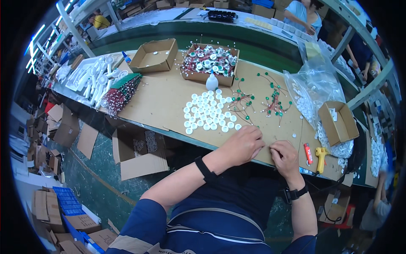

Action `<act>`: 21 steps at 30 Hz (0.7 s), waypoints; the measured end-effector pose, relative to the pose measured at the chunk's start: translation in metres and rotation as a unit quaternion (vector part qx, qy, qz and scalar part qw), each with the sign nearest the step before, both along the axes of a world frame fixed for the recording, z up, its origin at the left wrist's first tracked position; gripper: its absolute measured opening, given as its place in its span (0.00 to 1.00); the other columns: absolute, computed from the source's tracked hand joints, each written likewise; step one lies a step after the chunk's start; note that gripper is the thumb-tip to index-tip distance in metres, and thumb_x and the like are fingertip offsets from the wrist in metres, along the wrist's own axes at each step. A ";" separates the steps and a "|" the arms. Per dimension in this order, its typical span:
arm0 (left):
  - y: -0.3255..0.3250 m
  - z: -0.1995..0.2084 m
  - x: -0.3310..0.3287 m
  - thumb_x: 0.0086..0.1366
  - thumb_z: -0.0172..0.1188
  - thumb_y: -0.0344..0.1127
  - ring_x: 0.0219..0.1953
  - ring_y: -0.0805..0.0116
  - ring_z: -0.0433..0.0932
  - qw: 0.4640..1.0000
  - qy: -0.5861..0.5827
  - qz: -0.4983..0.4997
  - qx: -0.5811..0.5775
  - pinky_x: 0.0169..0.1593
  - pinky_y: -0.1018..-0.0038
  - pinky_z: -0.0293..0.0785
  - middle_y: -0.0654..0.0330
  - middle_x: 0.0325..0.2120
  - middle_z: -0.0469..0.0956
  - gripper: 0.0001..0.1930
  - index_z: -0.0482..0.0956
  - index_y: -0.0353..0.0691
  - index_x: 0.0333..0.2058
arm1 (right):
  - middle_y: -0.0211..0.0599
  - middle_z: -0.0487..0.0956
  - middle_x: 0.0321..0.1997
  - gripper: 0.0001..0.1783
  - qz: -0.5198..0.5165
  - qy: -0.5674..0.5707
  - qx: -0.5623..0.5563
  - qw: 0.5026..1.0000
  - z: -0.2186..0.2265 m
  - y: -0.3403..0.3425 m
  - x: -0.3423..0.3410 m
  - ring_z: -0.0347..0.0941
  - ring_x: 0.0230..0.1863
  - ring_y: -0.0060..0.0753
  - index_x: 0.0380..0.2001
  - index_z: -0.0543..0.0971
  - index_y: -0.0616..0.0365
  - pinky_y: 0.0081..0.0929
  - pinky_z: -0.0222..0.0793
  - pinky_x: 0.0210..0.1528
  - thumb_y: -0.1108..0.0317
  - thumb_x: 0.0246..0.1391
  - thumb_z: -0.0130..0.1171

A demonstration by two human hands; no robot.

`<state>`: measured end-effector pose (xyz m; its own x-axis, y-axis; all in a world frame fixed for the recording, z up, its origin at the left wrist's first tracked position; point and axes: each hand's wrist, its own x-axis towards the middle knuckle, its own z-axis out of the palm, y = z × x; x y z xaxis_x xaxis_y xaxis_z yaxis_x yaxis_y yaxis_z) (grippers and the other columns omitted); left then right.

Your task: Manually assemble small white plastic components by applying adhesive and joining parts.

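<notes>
both forearms enter from the lower edge and meet at the bench's (169,97) near edge. left hand (244,145) lies knuckles up, fingers curled under; what it grips cannot be told. right hand (284,156) is pinched shut, apparently on a thin wire, too small to confirm. white caps (208,111) lie mid-bench, just beyond.

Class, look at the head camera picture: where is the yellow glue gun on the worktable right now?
The yellow glue gun lies at the table's near edge on the person's right, beside a red lighter and just past the right hand.
</notes>
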<state>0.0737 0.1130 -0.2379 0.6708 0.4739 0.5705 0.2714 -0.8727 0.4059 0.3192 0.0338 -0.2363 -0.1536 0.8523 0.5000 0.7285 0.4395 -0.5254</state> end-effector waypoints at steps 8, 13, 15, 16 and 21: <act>0.023 0.006 -0.054 0.67 0.74 0.30 0.61 0.50 0.83 0.998 0.012 0.060 0.019 0.65 0.56 0.79 0.56 0.50 0.85 0.11 0.91 0.41 0.48 | 0.44 0.90 0.42 0.06 0.000 0.002 -0.005 1.000 0.006 -0.005 -0.002 0.88 0.46 0.49 0.39 0.90 0.63 0.41 0.84 0.49 0.80 0.58 0.73; 0.031 0.007 -0.069 0.67 0.75 0.31 0.65 0.50 0.83 0.995 0.054 0.083 -0.022 0.68 0.56 0.78 0.55 0.55 0.86 0.12 0.91 0.40 0.49 | 0.43 0.90 0.42 0.07 -0.004 -0.004 -0.006 1.000 0.006 -0.006 -0.003 0.87 0.45 0.49 0.39 0.90 0.62 0.41 0.83 0.49 0.80 0.58 0.72; 0.032 0.008 -0.068 0.68 0.75 0.32 0.66 0.50 0.83 0.995 0.030 0.095 0.000 0.69 0.55 0.78 0.55 0.56 0.86 0.14 0.90 0.40 0.51 | 0.43 0.89 0.42 0.07 -0.001 -0.004 -0.009 1.000 0.007 -0.005 -0.003 0.86 0.45 0.49 0.39 0.90 0.62 0.41 0.83 0.48 0.80 0.57 0.72; 0.033 0.008 -0.067 0.68 0.75 0.32 0.66 0.50 0.83 0.995 0.018 0.100 0.011 0.70 0.55 0.78 0.55 0.57 0.86 0.15 0.90 0.40 0.53 | 0.43 0.89 0.42 0.07 -0.003 -0.003 -0.008 1.000 0.007 -0.004 -0.003 0.86 0.45 0.49 0.39 0.90 0.62 0.41 0.83 0.48 0.80 0.57 0.72; 0.033 0.012 -0.058 0.68 0.75 0.33 0.67 0.50 0.83 0.996 0.050 0.057 0.055 0.71 0.54 0.77 0.54 0.59 0.86 0.19 0.88 0.40 0.57 | 0.43 0.89 0.42 0.07 -0.001 -0.002 -0.005 1.000 0.010 -0.004 -0.004 0.86 0.44 0.50 0.39 0.90 0.62 0.41 0.82 0.48 0.80 0.57 0.72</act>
<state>0.0155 0.1465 -0.2254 0.6718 0.4884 0.5568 0.4051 -0.8717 0.2758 0.3152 0.0298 -0.2266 -0.1540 0.8580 0.4900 0.7315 0.4324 -0.5272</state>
